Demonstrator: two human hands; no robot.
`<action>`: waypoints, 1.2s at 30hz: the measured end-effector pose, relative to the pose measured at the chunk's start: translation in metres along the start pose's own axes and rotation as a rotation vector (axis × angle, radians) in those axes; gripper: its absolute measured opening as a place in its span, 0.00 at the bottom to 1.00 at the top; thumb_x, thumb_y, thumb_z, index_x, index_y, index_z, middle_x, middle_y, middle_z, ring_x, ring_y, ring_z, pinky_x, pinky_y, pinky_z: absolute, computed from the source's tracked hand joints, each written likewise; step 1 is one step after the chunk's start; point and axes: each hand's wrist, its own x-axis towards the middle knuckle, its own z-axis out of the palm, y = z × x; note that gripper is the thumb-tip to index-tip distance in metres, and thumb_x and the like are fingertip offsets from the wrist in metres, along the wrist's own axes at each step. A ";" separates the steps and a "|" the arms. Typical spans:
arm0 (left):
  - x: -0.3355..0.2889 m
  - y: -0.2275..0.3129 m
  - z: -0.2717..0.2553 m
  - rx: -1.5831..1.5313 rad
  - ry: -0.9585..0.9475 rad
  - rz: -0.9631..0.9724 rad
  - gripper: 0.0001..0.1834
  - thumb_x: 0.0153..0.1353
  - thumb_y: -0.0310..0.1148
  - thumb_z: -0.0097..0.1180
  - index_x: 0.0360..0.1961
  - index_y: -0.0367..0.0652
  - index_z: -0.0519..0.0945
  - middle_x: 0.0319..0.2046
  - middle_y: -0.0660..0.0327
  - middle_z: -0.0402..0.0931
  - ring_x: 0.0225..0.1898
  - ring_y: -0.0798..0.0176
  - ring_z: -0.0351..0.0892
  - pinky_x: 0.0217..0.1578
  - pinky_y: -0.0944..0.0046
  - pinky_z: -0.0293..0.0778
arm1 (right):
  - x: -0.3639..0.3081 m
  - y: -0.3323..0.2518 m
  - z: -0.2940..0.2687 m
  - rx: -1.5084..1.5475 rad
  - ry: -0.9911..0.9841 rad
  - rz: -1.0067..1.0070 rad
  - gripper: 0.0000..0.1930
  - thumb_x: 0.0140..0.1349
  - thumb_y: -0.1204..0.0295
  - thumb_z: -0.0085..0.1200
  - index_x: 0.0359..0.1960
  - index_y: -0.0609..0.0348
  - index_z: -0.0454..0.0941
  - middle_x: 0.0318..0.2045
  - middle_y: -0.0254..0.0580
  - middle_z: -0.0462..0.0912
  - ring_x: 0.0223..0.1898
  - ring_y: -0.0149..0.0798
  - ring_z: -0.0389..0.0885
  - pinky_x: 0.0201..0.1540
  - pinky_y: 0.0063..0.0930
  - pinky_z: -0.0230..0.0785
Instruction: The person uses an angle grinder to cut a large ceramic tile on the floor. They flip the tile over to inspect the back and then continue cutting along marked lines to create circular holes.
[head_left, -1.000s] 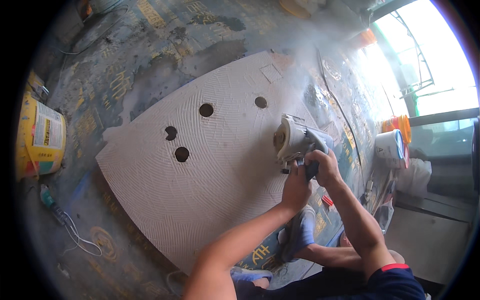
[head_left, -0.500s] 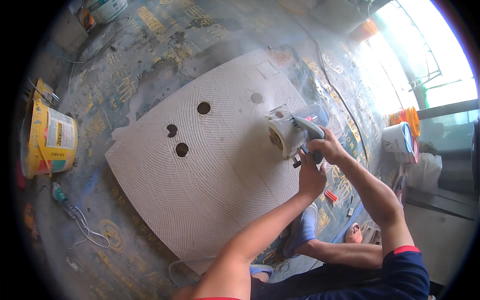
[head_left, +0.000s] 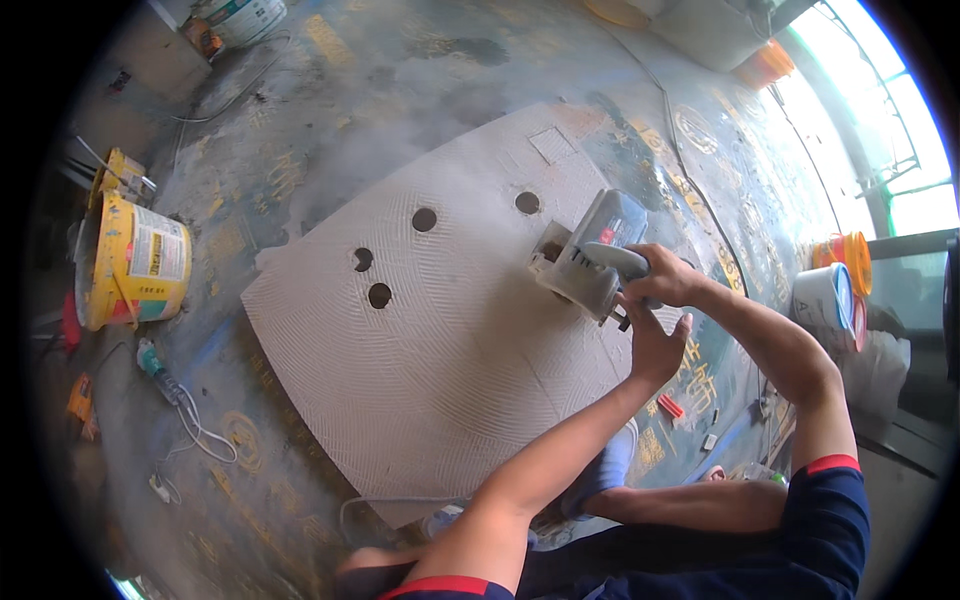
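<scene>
A handheld power saw (head_left: 590,255) with a pale, dusty housing and a grey handle sits low over the right part of a large ridged tile slab (head_left: 450,370). My right hand (head_left: 668,277) is wrapped round the saw's grey handle. Just below it, my left hand (head_left: 658,350) has its fingers closed at the near end of the saw, by a small dark knob, with the thumb sticking up. The saw's body hides its blade. Several dark round holes pierce the slab, one of them notched, and a small rectangle is marked near its far corner.
Dust hangs over the slab. Yellow bucket (head_left: 140,262) and a corded green socket (head_left: 152,362) lie left. A black cable (head_left: 690,180) crosses the floor beyond the slab; white bucket (head_left: 823,300) stands right. A red piece (head_left: 671,406) lies near my foot (head_left: 612,465).
The saw has turned from a tilted pose showing its round blade side to lying flatter on the slab. The rightmost hole looks darker now. The view has shifted slightly.
</scene>
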 end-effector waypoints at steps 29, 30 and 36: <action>0.090 0.025 0.082 -0.378 0.346 -0.101 0.38 0.62 0.33 0.64 0.63 0.30 0.54 0.58 0.47 0.60 0.63 0.56 0.59 0.65 0.58 0.53 | 0.081 -0.008 -0.074 -0.417 -0.603 -0.450 0.17 0.44 0.73 0.61 0.39 0.64 0.78 0.30 0.52 0.84 0.33 0.47 0.84 0.38 0.39 0.74; 0.085 0.028 0.086 -0.334 0.355 -0.106 0.38 0.61 0.33 0.64 0.63 0.31 0.54 0.58 0.47 0.60 0.63 0.55 0.59 0.65 0.58 0.53 | 0.080 -0.005 -0.077 -0.407 -0.596 -0.433 0.17 0.45 0.73 0.61 0.39 0.64 0.78 0.30 0.50 0.84 0.33 0.46 0.84 0.38 0.39 0.74; 0.073 0.065 0.083 -0.154 0.218 -0.111 0.53 0.56 0.32 0.64 0.71 0.31 0.38 0.70 0.32 0.35 0.73 0.32 0.34 0.72 0.47 0.38 | 0.041 0.017 -0.107 0.094 -0.306 -0.217 0.17 0.43 0.71 0.59 0.36 0.66 0.78 0.28 0.38 0.81 0.31 0.33 0.79 0.34 0.30 0.71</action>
